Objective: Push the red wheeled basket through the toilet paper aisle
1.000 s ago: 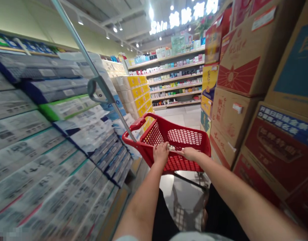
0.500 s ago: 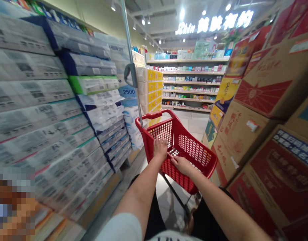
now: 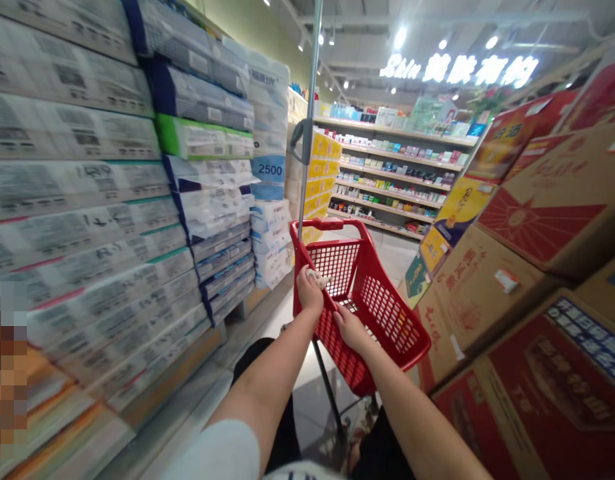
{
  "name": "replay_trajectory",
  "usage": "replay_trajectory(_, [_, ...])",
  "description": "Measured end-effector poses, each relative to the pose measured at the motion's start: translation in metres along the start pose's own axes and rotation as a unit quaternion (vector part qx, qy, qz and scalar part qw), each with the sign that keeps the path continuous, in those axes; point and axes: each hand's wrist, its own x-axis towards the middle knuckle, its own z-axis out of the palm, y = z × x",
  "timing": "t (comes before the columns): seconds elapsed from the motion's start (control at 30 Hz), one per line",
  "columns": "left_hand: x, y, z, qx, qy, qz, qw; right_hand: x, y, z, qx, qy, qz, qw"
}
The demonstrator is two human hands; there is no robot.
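Note:
A red plastic shopping cart (image 3: pixel 375 300) with a grid-walled basket stands in front of me, tilted in my view. My left hand (image 3: pixel 309 293) is closed at the left part of its near rim. A small crumpled whitish thing (image 3: pixel 317 279) shows against those fingers; its kind is unclear. Further right along the same rim, my right hand (image 3: pixel 349 327) is closed with the thumb lying over the edge. A metal pole (image 3: pixel 310 80) with a grey loop-shaped clip (image 3: pixel 301 141) rises from the cart's far left corner. The visible basket floor holds nothing I can make out.
Wrapped paper packs (image 3: pixel 87 193) are stacked high close on the left. Cardboard cartons (image 3: pixel 542 200) crowd the right side. Yellow-and-white packs (image 3: pixel 325 170) stand beyond the cart, before shelves (image 3: pixel 402 157) of small boxes. Tiled floor (image 3: pixel 267 313) runs between the stacks.
My view has turned, and the cart's handle now sits further right. My left hand's fingers, spread over the rim before, have curled in, and the whitish thing shows there. My right hand keeps its grip.

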Motion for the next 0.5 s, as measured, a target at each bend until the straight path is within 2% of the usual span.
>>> replay_trajectory(0.13, [-0.032, -0.014, 0.003, 0.034, -0.151, 0.036, 0.987, 0.014, 0.006, 0.000, 0.042, 0.006, -0.021, 0.999])
replay_trajectory(0.27, [-0.055, -0.024, 0.007, 0.039, -0.229, 0.008, 0.973, 0.026, 0.018, -0.003, 0.073, 0.006, -0.033, 0.997])
replay_trajectory(0.37, [-0.055, -0.026, 0.009, 0.006, -0.243, -0.064, 0.968, 0.030, 0.026, -0.003, 0.085, 0.008, -0.012, 0.996])
replay_trajectory(0.5, [-0.047, -0.021, 0.019, -0.050, -0.190, -0.119, 0.973, 0.034, 0.030, 0.006, 0.083, 0.046, -0.004, 0.995])
